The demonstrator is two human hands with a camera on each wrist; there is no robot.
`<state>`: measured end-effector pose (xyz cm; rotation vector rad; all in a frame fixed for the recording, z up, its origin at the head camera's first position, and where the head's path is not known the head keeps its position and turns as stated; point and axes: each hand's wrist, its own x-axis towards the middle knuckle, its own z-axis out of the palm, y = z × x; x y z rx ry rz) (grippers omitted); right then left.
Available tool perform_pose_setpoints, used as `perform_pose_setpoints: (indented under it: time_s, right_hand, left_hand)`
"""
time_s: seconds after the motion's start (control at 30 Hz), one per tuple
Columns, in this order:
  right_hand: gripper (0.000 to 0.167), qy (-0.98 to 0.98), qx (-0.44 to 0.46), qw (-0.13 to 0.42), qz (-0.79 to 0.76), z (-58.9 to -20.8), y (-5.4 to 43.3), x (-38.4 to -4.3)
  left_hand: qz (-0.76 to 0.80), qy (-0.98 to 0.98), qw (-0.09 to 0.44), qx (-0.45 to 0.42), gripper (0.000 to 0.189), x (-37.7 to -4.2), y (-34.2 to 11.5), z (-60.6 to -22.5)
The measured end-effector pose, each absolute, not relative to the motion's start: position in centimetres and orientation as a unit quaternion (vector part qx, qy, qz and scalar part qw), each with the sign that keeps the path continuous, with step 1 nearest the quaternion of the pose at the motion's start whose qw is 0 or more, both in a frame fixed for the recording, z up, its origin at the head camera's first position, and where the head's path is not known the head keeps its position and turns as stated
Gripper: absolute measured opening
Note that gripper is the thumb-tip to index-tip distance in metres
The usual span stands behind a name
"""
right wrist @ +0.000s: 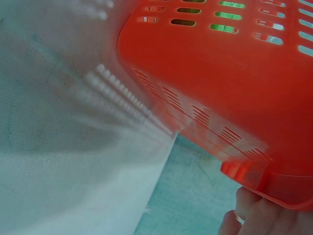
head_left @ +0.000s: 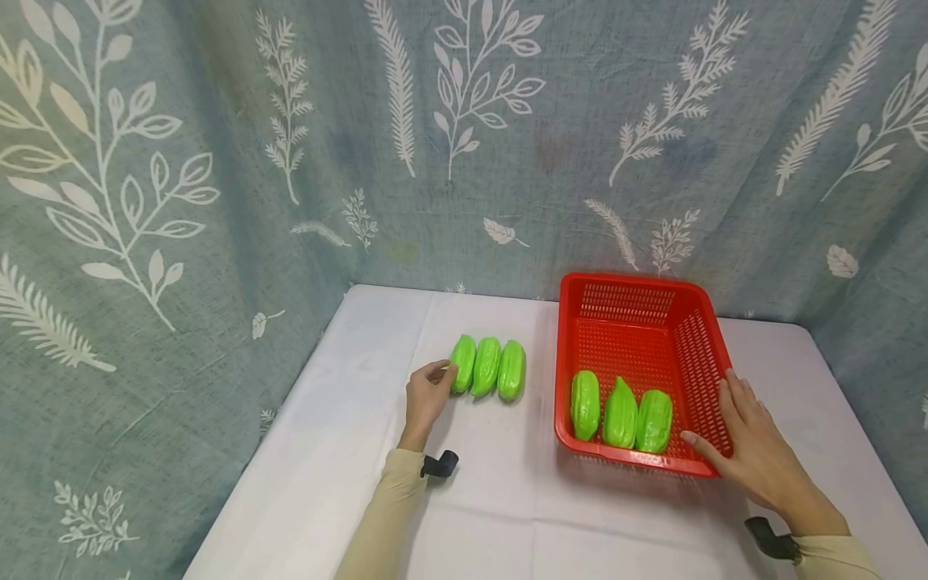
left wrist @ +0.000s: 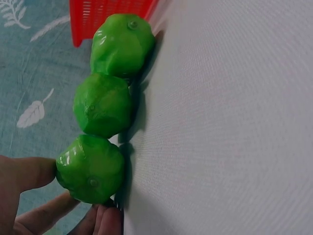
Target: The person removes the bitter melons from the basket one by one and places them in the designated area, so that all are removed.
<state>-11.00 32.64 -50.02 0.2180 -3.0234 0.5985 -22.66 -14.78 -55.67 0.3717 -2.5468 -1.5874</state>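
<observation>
Several glossy green ridged gourds are in view. Three lie side by side on the white table, among them a middle gourd [head_left: 486, 366] and a right gourd [head_left: 511, 370]. My left hand [head_left: 428, 396] holds the left gourd [left wrist: 90, 169] of this row; one digit touches its top while other fingers curl at its outer side near the tabletop. My right hand [head_left: 761, 451] grips the near right corner of a red plastic basket [head_left: 714, 346], thumb over the rim, fingers along the right side. Inside, three more gourds [head_left: 619, 415] sit along the basket's near wall.
The white table [head_left: 507, 515] carries the row at left and the basket at right. A blue-green curtain [head_left: 464, 201] with white leaf prints hangs behind and along the left side. Each wrist wears a black camera mount [head_left: 440, 464].
</observation>
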Motion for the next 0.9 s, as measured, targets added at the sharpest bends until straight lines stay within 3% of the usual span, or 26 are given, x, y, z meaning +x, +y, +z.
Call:
perform_pose_setpoints:
  time_s: [0.9]
  right_hand:
    - [0.108,-0.979,0.064,0.02,0.191,-50.0,32.6,-11.1]
  left_hand:
    - [-0.522,-0.839,0.096,0.119,0.044,-22.8,-16.0,-54.9]
